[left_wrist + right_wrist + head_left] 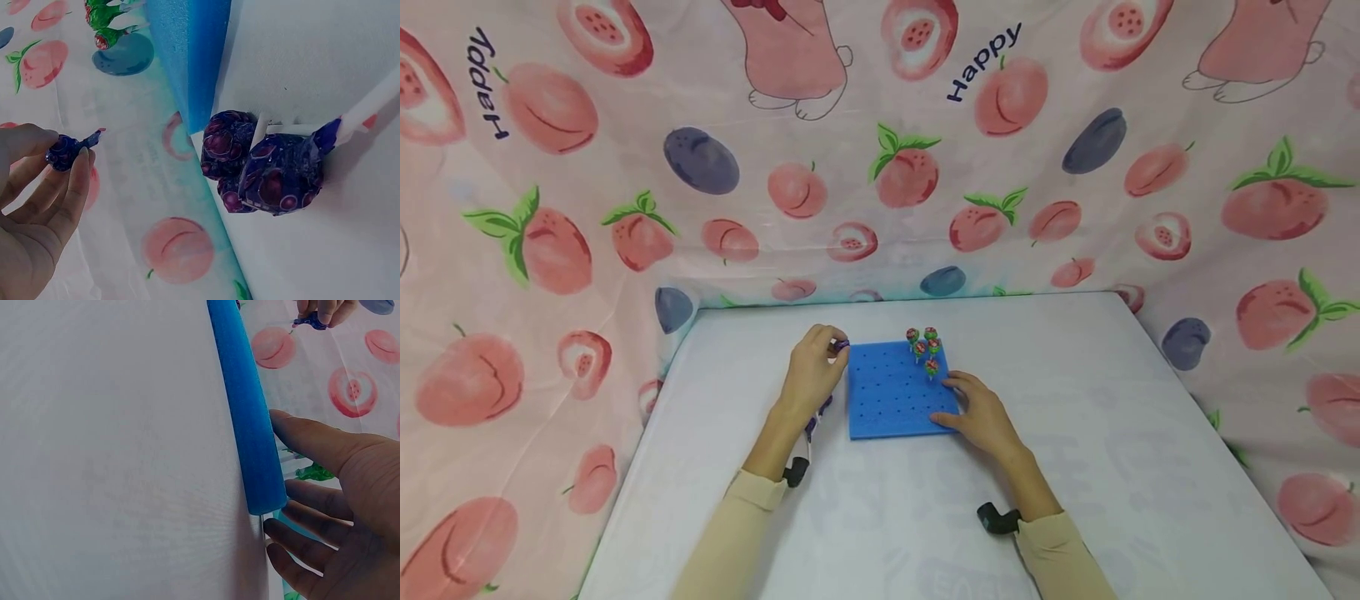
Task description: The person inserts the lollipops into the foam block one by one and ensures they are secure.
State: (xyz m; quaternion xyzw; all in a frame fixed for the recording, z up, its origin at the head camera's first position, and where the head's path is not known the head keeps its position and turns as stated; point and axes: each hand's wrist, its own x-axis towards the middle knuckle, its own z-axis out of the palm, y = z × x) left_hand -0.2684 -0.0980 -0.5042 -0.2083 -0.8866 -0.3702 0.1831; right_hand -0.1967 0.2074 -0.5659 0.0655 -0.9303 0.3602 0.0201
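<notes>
Over the white surface (880, 517) the left hand (814, 368) pinches a round purple-wrapped lollipop (61, 154) near a square blue foam board (883, 397). The right hand (983, 414) — fingers apart — touches the board's right edge.

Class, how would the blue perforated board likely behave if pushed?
The blue board would probably slide, not tip: it lies flat and broad. It seems stiff, its thick edge straight. Its green-wrapped lollipops might wobble on thin sticks.
</notes>
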